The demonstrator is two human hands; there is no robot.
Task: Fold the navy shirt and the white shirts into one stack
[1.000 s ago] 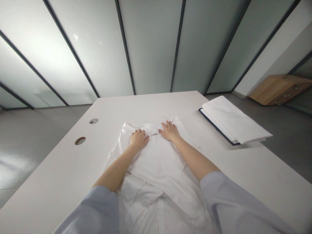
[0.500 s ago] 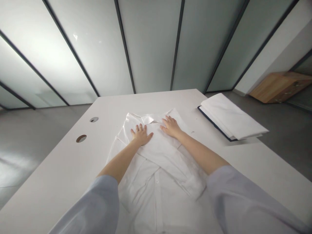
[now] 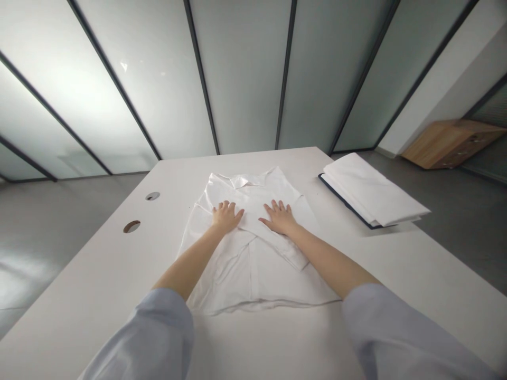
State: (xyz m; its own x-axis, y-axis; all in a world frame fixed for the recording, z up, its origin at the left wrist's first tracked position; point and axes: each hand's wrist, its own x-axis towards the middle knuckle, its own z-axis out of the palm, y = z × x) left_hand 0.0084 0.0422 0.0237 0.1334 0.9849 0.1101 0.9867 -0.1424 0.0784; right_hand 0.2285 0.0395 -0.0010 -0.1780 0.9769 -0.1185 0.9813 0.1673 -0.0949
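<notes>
Head view, left hand [image 3: 226,217], right hand [image 3: 279,218], flat on folded white cotton shirt [image 3: 253,272]

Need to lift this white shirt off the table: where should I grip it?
Probably the bottom hem of the white shirt, from the near side: it lies flat and unfolded on the table, closer in than the left hand and right hand.

Frosted glass partitions [image 3: 245,79] with dark metal frames [image 3: 202,79] rise beyond the white desk [image 3: 99,279] and its two grommet holes [image 3: 152,196]. A white wall [image 3: 431,100] stands right, above a wooden drawer cabinet [image 3: 449,143] on the grey floor [image 3: 51,243].
</notes>
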